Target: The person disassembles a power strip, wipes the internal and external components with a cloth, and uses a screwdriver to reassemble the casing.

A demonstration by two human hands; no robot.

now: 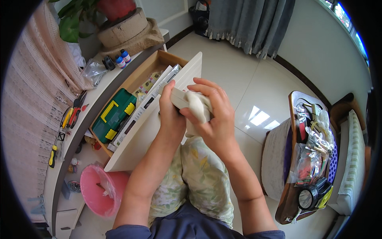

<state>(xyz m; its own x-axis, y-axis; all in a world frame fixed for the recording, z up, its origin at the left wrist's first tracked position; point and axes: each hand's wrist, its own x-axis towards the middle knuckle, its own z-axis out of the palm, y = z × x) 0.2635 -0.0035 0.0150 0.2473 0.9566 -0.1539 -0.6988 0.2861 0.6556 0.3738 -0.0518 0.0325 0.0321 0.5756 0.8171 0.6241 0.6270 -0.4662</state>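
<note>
My left hand (171, 107) is closed around an off-white, block-shaped object (179, 98) with a flat side, held above my knees. Pressed against that block is a rounded, soft-looking white bundle (197, 104), gripped by my right hand (219, 115). Whether the bundle is folded cloth or a wound cord I cannot tell. Just beyond and left of my hands stands a pulled-out drawer (193, 69) with a white front. Inside it lie a green toolbox (114, 115) with yellow latches and several flat packages.
A pink lined bin (90, 187) stands below the drawer. Along the cabinet top lie pliers (74, 115), a yellow-black screwdriver (53, 156) and small blue-capped bottles (125, 55). On the right, a wooden-edged stool (293, 159) bears bagged parts and a black flashlight (312, 195).
</note>
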